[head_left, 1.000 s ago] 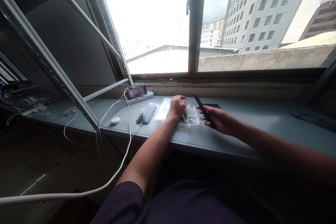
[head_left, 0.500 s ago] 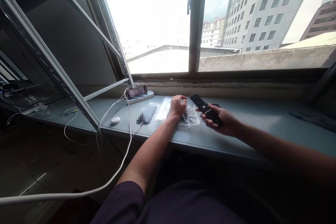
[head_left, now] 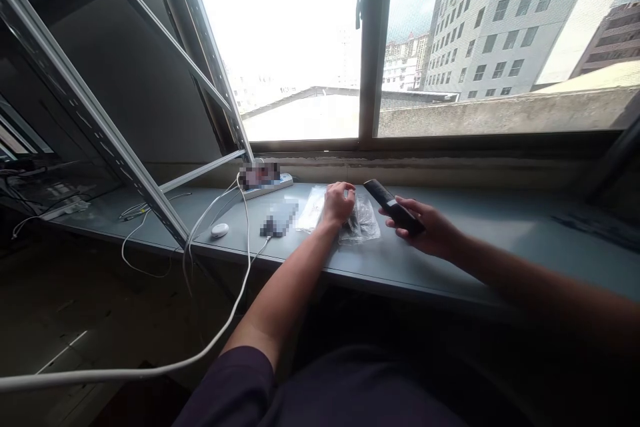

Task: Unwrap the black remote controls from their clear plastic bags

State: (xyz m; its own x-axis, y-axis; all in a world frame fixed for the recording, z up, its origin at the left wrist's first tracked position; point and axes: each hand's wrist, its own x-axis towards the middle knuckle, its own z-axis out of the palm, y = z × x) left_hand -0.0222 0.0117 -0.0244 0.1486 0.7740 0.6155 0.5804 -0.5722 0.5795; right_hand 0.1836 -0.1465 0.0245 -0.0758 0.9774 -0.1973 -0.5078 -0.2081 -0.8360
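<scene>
"So, what are you seeing from over there?"

"I'm looking down from the head view, and the right hand [head_left: 433, 227] is gripping a black remote control [head_left: 383, 196], thumb and fingers wrapping its near end. The far end is pointing forward and to the left, and a pale patch (I'm not making out whether it's a label or just glare) is showing partway along."

"Where is it sitting, then?"

"It's hanging over the grey desk [head_left: 475, 207], just to the right of a clear plastic bag [head_left: 370, 227]."

"And what is the left hand doing?"

"The left hand [head_left: 340, 203] is resting between that bag and a white packet [head_left: 309, 210], fingers curling loosely. I'm not managing to tell whether it's pinching anything, since the back of the hand is hiding the fingertips from me."

"What is lying farther left?"

"A pixelated device [head_left: 279, 219] is lying near the packet with a thin cable [head_left: 260, 249] trailing from it, a round white object [head_left: 219, 230] is lying past that, and a power strip [head_left: 283, 182] is sitting behind them, toward the window."
</scene>
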